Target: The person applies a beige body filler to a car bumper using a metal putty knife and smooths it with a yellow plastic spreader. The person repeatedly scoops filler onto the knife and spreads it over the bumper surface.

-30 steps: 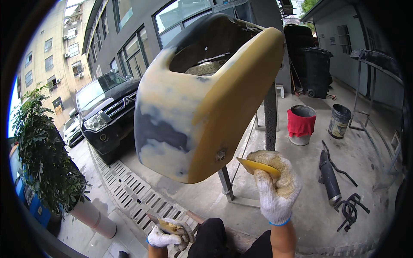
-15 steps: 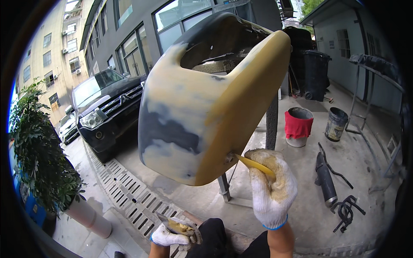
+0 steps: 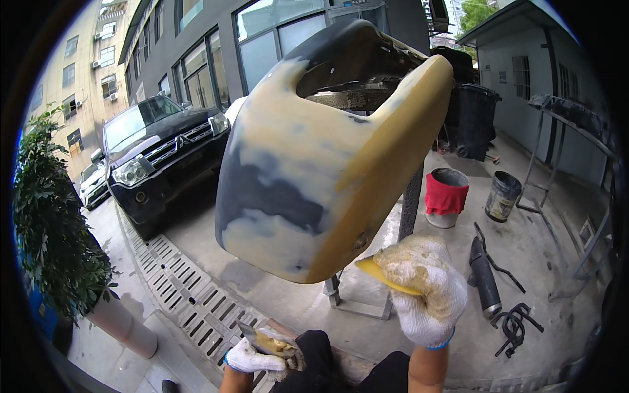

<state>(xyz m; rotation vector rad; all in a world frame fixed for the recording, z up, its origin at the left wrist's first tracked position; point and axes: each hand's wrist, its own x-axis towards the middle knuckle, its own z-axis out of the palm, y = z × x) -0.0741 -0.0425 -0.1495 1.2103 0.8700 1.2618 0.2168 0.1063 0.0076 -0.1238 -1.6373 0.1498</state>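
Note:
A large curved vehicle body panel (image 3: 282, 164), coated in yellow-beige filler with dark patches, stands propped on a metal stand (image 3: 411, 203) in front of me. My right hand (image 3: 429, 295), in a white knit glove stained with filler, grips a yellow spreader (image 3: 386, 278). The spreader's tip is just off the panel's lower right edge, near a small rough spot (image 3: 362, 241). Low by my knees, my gloved left hand (image 3: 259, 357) holds a flat filler plate (image 3: 267, 337) with a lump of yellow filler (image 3: 274, 343) on it.
A dark SUV (image 3: 164, 150) is parked at the left, beyond a drain grating (image 3: 190, 298). A potted plant (image 3: 59, 223) stands at far left. To the right are a red-draped bucket (image 3: 447, 196), a dirty bucket (image 3: 503, 196), a black muffler (image 3: 485, 278), bent black pipes (image 3: 514, 327) and a metal rack (image 3: 563, 131).
My right hand has drawn the spreader away from the panel's lower edge, slightly down and right, and turned it. My left hand still holds the plate low. The view has shifted a little.

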